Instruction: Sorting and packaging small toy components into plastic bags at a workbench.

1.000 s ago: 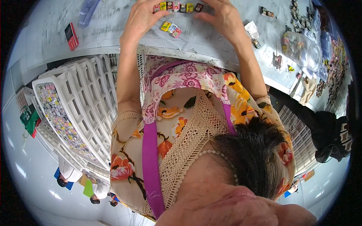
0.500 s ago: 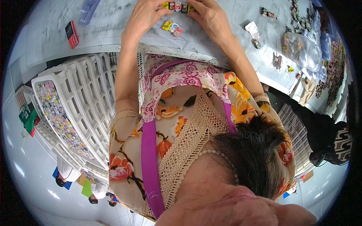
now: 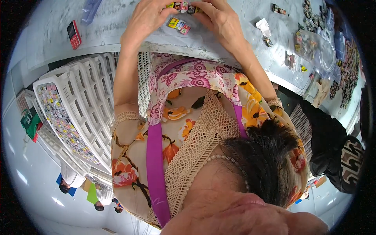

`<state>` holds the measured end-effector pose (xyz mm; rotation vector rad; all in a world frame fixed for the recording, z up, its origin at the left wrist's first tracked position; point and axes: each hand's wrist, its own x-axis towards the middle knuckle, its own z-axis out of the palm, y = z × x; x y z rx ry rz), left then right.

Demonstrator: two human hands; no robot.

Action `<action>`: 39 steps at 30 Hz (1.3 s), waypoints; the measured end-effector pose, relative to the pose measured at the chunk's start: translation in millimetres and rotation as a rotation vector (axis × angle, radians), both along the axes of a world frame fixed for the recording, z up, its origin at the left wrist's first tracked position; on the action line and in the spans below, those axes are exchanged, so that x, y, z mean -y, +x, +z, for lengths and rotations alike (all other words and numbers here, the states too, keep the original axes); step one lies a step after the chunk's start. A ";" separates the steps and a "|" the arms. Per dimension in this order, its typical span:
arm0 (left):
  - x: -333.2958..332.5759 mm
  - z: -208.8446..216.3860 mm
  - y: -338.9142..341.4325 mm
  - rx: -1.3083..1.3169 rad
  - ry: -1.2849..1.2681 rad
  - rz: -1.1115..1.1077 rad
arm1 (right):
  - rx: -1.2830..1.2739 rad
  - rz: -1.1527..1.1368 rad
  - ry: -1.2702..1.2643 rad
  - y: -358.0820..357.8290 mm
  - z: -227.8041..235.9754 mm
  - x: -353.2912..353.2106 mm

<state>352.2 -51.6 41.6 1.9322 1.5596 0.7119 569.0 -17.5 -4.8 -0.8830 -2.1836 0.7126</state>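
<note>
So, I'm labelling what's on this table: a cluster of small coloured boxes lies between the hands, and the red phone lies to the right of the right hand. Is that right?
The side is wrong: the head view shows the red phone on the left, beyond the left hand. The cluster of small coloured boxes does lie between that hand and the right hand.

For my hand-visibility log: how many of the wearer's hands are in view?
2: the left hand and right hand, both beside small boxes, partly cut off by the top edge.
</note>
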 end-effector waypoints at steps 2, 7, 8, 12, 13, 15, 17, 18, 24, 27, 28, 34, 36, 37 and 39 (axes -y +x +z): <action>5.3 15.3 1.8 -0.101 -0.162 0.005 | -0.019 -0.022 0.067 -0.3 -4.3 11.6; 27.3 -11.3 -31.2 -0.228 -0.088 -0.200 | 0.009 -0.030 -0.076 -7.3 -5.7 58.1; 28.2 -15.6 -33.1 -0.219 -0.109 -0.246 | 0.010 -0.037 -0.075 -7.9 -10.2 63.2; 26.7 -26.6 -38.2 -0.189 -0.125 -0.274 | 0.089 -0.040 -0.061 -12.5 -15.2 67.8; 25.8 -26.0 -38.5 -0.193 -0.147 -0.275 | 0.089 -0.034 -0.016 -13.0 -14.8 67.8; 24.0 -26.0 -38.1 -0.197 -0.167 -0.273 | 0.090 -0.029 -0.034 -11.8 -14.6 71.1; 21.6 -27.3 -37.7 -0.165 -0.123 -0.321 | 0.089 -0.025 -0.052 -11.5 -14.3 71.8; 20.8 -29.5 -38.5 -0.164 -0.123 -0.322 | 0.105 -0.019 -0.058 -11.0 -13.4 72.2; 18.3 -37.4 -43.8 -0.026 -0.268 -0.208 | 0.119 -0.017 -0.106 -11.8 -16.0 72.4; 19.3 -46.4 -45.3 0.068 -0.199 -0.219 | 0.123 -0.027 -0.103 -10.5 -13.3 71.1; 21.4 -45.6 -44.0 -0.009 -0.112 -0.217 | 0.133 -0.031 -0.094 -10.1 -12.4 70.5; 25.1 -50.5 -25.1 -0.156 0.069 -0.141 | 0.108 0.028 0.053 12.4 -18.7 44.8; 20.7 -61.8 -8.9 -0.140 0.063 -0.106 | 0.117 0.036 0.041 32.5 -23.7 23.7; 18.4 -65.1 0.7 -0.076 0.094 -0.069 | 0.115 0.061 0.052 40.5 -26.3 10.3; 14.3 -64.6 12.4 -0.010 0.126 -0.029 | 0.139 0.048 -0.070 45.2 -1.5 0.7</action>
